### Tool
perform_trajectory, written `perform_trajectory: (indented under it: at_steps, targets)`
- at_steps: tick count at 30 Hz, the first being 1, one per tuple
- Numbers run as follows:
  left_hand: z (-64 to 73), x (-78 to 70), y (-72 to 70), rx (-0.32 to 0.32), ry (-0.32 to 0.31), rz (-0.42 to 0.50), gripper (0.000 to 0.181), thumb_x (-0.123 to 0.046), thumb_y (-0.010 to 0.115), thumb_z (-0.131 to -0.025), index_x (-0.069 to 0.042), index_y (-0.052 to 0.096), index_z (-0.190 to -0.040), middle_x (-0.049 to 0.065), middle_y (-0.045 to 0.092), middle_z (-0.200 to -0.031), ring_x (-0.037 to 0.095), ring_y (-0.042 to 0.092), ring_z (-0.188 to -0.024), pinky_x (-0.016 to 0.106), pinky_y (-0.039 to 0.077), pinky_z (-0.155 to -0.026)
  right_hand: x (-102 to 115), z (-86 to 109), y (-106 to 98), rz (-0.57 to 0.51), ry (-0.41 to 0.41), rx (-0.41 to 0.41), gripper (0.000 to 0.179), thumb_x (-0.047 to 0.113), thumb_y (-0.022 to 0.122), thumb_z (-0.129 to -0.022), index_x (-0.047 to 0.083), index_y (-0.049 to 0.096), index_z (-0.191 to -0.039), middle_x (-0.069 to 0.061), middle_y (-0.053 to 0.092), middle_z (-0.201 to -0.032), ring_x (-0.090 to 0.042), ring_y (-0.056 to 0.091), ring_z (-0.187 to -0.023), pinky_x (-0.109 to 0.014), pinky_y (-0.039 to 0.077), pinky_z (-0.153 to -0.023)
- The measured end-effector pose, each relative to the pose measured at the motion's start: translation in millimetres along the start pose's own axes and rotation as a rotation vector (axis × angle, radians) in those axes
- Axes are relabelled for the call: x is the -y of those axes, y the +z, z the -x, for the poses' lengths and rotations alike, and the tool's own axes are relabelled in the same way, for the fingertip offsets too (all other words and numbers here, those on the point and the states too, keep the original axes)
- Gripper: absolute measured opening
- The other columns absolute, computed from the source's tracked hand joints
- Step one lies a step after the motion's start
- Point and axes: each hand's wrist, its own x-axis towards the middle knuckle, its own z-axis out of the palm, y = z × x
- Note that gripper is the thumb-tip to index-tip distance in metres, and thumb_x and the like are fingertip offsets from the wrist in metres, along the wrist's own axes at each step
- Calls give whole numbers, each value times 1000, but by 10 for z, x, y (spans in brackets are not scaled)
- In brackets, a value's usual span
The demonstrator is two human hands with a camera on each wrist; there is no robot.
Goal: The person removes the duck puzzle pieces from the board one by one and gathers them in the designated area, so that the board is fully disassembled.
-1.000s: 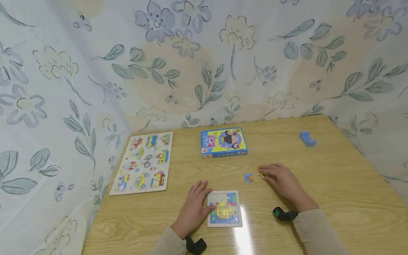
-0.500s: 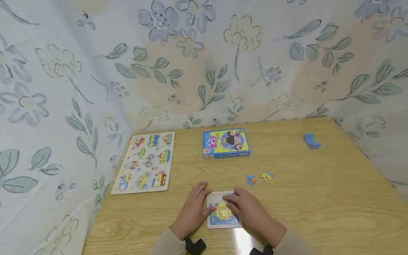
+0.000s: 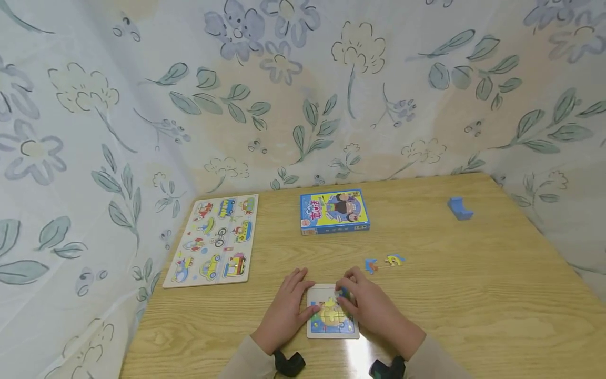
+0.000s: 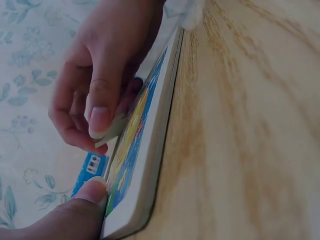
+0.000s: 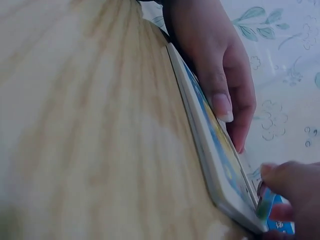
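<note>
Puzzle tray (image 3: 323,293) lies flat on counter (image 3: 454,279). Right grip (image 3: 371,301) pinches puzzle piece (image 4: 114,129) thumb-to-fingers, tilted over tray's far right; forearm angles in from lower right. Left grip (image 3: 286,311) unclenched, fingers extended at tray's left edge.

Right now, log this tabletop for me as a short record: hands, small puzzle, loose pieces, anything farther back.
left hand: the left hand rests at the small puzzle's left edge
right hand: the right hand pinches a tilted puzzle piece over the small puzzle
small puzzle: partly filled, gap along its far side
loose pieces: beyond the small puzzle, to its right; count unclear
farther back: picture board left, blue-and-yellow box middle, blue block right
</note>
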Motion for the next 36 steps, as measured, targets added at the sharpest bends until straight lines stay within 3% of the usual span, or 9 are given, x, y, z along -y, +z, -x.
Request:
perform_trajectory:
  at_steps: [5, 10, 13, 16, 18, 20, 24, 29, 36]
  targets:
    - [7, 13, 29, -5, 6, -10, 57, -51, 65, -101, -13, 57, -143, 10, 34, -167, 33, 24, -157, 55, 27, -124, -79, 33, 14, -48, -39, -82, 22, 14, 84, -91, 19, 71, -107, 11, 66, -110, -4, 53, -77, -24, 51, -65]
    - [28, -6, 42, -1, -6, 14, 57, -48, 68, -100, -12, 58, -143, 10, 34, -168, 33, 24, -157, 56, 26, -124, -198, 74, -108, -91, -110, -282, 30, 6, 89, -84, 15, 75, -109, 10, 71, -111, -12, 65, -95, -35, 58, -84]
    - [27, -34, 58, 4, -10, 36, 58, -46, 69, -100, -11, 57, -144, 9, 33, -169, 33, 23, -157, 54, 23, -125, -382, 130, -346, -62, -85, -410, 32, -1, 88, -81, 8, 76, -110, 3, 73, -114, -21, 68, -106, -23, 52, -99]
    - [16, -59, 76, 9, -17, 39, 58, -46, 69, -100, -11, 56, -146, 8, 31, -170, 31, 21, -158, 53, 21, -126, -707, 233, -646, 6, -22, -487, 33, -7, 85, -82, 3, 76, -112, -5, 72, -114, -27, 72, -98, -9, 50, -88]
    - [15, -67, 83, 12, -22, 38, 58, -46, 68, -101, -12, 56, -146, 7, 30, -170, 30, 20, -158, 52, 21, -126, -955, 336, -823, 61, 56, -487, 32, -6, 83, -85, 2, 75, -115, -10, 71, -116, -31, 73, -91, -15, 56, -79]
    - [14, -67, 78, 18, -28, 40, 58, -46, 68, -101, -13, 55, -147, 6, 29, -170, 30, 20, -159, 52, 21, -127, -1171, 451, -941, 84, 143, -449, 32, -4, 81, -88, 1, 74, -119, -14, 70, -117, -33, 73, -86, -32, 61, -72]
    - [14, -52, 60, 6, -26, 42, 58, -45, 69, -100, -13, 56, -146, 7, 30, -170, 30, 21, -158, 53, 22, -126, -1382, 587, -1033, 106, 270, -329, 34, 4, 81, -92, 0, 73, -124, -21, 69, -121, -42, 69, -99, -57, 58, -81]
    - [-2, -44, 58, -7, -8, 46, 57, -45, 68, -101, -12, 56, -146, 7, 31, -170, 30, 21, -158, 53, 21, -127, -1421, 570, -1028, 140, 231, -287, 32, 3, 81, -90, -2, 75, -121, -25, 69, -123, -50, 60, -116, -67, 48, -95]
    - [17, -24, 83, -7, -24, 28, 58, -46, 66, -102, -11, 54, -146, 7, 30, -170, 28, 20, -159, 50, 20, -127, -1451, 494, -964, 183, 143, -340, 31, -1, 81, -88, -6, 75, -118, -24, 69, -126, -49, 59, -116, -66, 47, -95]
